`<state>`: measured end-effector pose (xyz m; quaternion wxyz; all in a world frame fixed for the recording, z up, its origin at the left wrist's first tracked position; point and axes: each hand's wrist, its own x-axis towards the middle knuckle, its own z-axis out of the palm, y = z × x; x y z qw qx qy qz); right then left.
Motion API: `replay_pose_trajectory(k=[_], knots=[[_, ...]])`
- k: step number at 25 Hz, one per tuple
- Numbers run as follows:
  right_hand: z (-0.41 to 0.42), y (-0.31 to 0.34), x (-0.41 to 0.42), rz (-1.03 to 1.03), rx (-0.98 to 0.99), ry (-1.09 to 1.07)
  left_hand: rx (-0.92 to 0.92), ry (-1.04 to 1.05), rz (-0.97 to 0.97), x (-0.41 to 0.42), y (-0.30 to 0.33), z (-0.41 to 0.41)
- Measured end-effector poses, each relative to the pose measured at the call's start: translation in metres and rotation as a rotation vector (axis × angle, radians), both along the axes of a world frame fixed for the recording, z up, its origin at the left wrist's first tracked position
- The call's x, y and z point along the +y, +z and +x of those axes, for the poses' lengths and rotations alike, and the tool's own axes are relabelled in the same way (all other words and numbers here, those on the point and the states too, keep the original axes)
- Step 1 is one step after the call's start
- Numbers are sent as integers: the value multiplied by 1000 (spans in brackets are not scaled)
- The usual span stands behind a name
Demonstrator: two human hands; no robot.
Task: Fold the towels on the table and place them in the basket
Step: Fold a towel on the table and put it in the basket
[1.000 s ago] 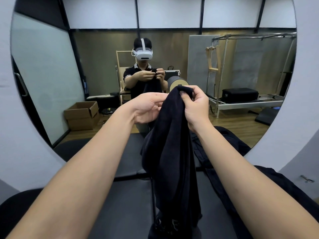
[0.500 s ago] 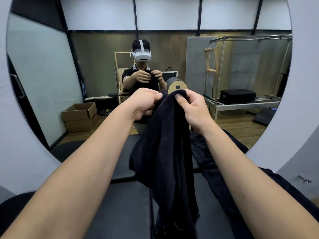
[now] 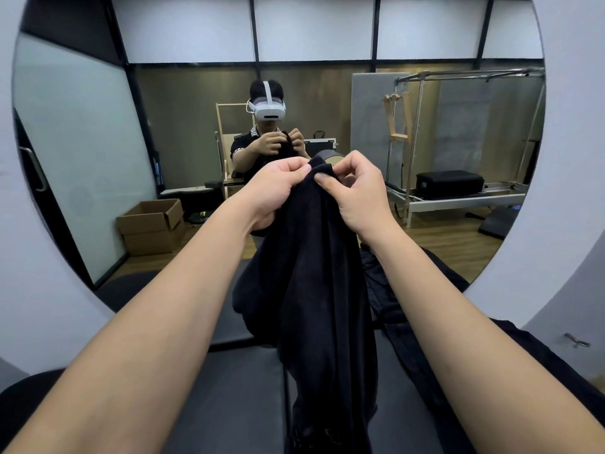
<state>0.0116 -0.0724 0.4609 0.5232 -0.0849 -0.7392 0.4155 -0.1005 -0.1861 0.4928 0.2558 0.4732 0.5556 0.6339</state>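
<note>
- Far left on the floor, seen in the round mirror (image 3: 82,132), a cardboard box (image 3: 152,224) stands with its flaps open; its inside is hidden.
- Above the dark table (image 3: 235,398), the left hand (image 3: 273,191) pinches the top edge of a black towel (image 3: 314,290).
- Just beside it, the right hand (image 3: 355,191) pinches the same edge; the cloth hangs down to the table.
- Toward the table's right edge lies more dark cloth (image 3: 425,322).

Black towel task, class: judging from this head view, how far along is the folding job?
Done: nothing looks folded. In hand: both hands, left hand and right hand, pinch the black cloth towel at its top, hanging unfolded. Left: folding it, the dark cloth behind, and basketing; no basket visible.
</note>
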Motion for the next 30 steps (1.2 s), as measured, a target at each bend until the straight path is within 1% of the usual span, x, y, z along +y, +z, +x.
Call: replay_pose_trajectory(k=[1,3,5,8,10,11,13,16,18,20,21,22,25,26,30], knots=[[0,2,0,-15,-22,-20,-18,-12,13,-1,0,1],[1,3,3,-71,-95,30,-25,-15,8,-4,2,1],[0,2,7,-100,-118,137,54,35,-17,-3,1,1],[-1,2,7,-85,-59,112,142,141,43,-1,-3,3],[-1,5,4,-109,4,95,182,100,79,-2,-6,5],[0,7,2,-128,36,85,235,77,64,-3,-9,5],[0,10,3,-196,104,72,320,31,-16,-8,-14,4],[1,18,9,-279,190,93,283,-32,-143,-15,-21,7],[4,29,14,-309,216,60,318,-57,-309,-19,-27,1],[10,45,21,-360,267,11,420,-28,-504,-27,-32,-10],[15,53,26,-393,295,-10,479,7,-565,-30,-36,-18],[20,60,32,-420,318,-28,522,48,-600,-33,-38,-27],[32,68,46,-415,333,-68,596,169,-568,-47,-31,-42],[34,67,49,-412,328,-82,624,175,-567,-51,-24,-45],[39,63,57,-470,360,-129,666,86,-616,-58,-2,-37]])
